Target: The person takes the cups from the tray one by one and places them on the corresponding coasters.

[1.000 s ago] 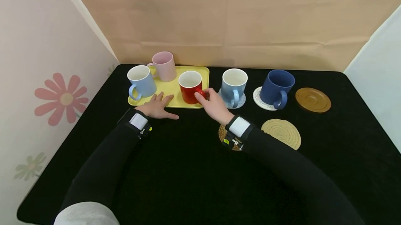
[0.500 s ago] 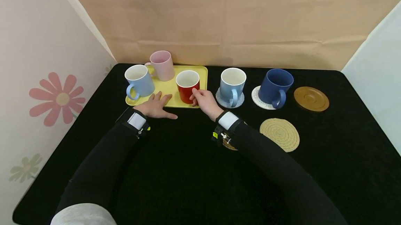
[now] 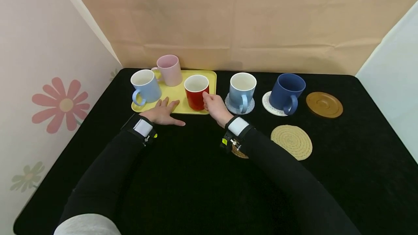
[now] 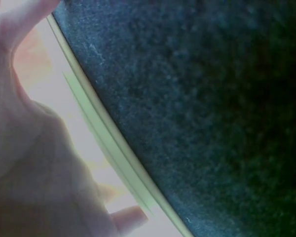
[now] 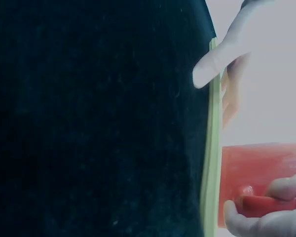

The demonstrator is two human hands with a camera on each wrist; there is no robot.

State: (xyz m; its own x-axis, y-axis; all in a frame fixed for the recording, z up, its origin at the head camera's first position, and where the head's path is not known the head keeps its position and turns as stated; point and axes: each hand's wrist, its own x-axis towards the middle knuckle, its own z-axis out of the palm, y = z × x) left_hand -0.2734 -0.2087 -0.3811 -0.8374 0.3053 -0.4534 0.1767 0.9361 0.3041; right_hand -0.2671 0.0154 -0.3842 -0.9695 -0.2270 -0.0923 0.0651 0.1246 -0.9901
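In the head view, a red mug (image 3: 195, 98) with a white inside stands upright on the yellow tray (image 3: 174, 110), towards its right side. My right hand (image 3: 215, 108) pinches the mug's handle at its front right; the right wrist view shows fingers and thumb around the red handle (image 5: 264, 205). My left hand (image 3: 161, 113) lies with fingers spread over the tray's front edge, close to a light blue mug (image 3: 151, 89). Behind that, a pink mug (image 3: 171, 71) stands at the tray's back.
Right of the tray, a blue mug (image 3: 242, 91) stands on a pale coaster (image 3: 231, 107) and a navy mug (image 3: 285, 93) on a white coaster (image 3: 267, 103). Beyond lies a wooden coaster (image 3: 324, 104). A woven straw coaster (image 3: 291, 142) is nearer; a brown woven one (image 3: 240, 152) is mostly under my right forearm.
My right hand has shifted left and slightly nearer to me around the mug's side, its fingers regripping at the handle, which is now hidden in the head view. The left hand stays put.
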